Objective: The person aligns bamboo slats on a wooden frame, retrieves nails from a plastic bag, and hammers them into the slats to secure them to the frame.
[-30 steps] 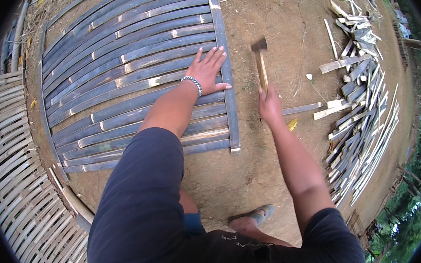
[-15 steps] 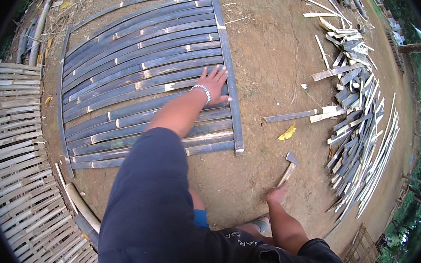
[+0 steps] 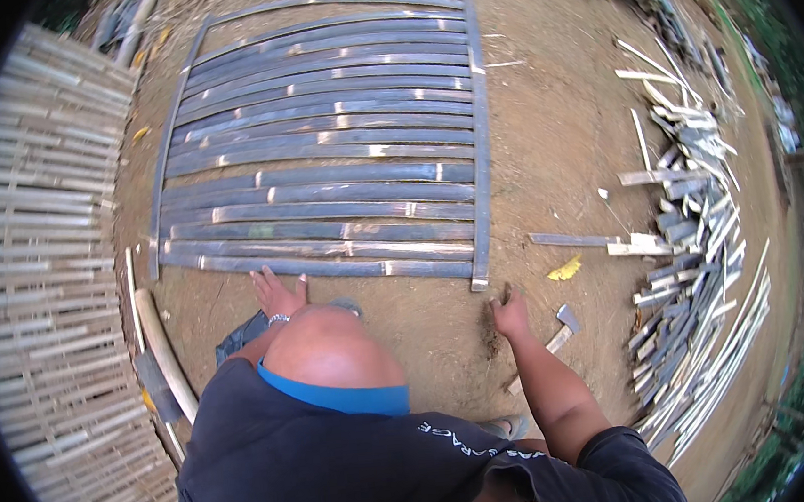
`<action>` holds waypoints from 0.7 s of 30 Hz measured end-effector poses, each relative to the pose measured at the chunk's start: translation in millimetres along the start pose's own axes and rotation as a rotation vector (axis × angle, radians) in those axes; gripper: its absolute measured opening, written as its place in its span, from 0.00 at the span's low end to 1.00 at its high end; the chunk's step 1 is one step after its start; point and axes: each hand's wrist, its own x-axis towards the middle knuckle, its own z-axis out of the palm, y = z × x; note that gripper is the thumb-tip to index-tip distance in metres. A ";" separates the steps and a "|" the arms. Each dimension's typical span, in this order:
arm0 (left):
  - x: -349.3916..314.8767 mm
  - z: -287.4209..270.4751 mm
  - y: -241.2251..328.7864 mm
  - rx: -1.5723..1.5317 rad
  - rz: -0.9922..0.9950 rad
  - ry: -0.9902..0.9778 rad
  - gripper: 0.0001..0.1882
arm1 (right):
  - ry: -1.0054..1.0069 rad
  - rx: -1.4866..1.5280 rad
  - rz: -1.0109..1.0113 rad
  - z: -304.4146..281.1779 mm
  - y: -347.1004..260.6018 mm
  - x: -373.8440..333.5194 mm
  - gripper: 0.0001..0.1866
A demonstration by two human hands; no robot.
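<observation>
Hiding most of the left hand [image 3: 278, 294] behind the bent knee; leaving the right hand's [image 3: 511, 316] fingertips too small to read; concealing the hatchet [image 3: 559, 330] handle's end behind the forearm.

The left hand [image 3: 278, 292] is flat and open, with the fingers spread and pointing away from the body. The right hand [image 3: 511, 318] is down low with its fingers curled in, and the right arm is nearly straight.
</observation>
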 end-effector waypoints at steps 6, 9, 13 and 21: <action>46.5 -4.7 -17.4 -0.053 -0.268 -0.229 0.60 | -0.056 0.180 0.017 3.7 -26.4 47.1 0.37; 64.7 -4.3 -30.8 -0.219 -0.373 -0.283 0.63 | -0.162 0.352 0.054 9.4 -60.6 37.2 0.34; 49.6 -2.5 -8.4 -0.281 -0.373 -0.169 0.62 | -0.196 0.547 0.152 6.7 -56.9 37.9 0.33; 54.4 -12.2 -25.6 -0.486 -0.418 0.064 0.57 | -0.222 0.537 0.200 17.8 -36.5 56.7 0.29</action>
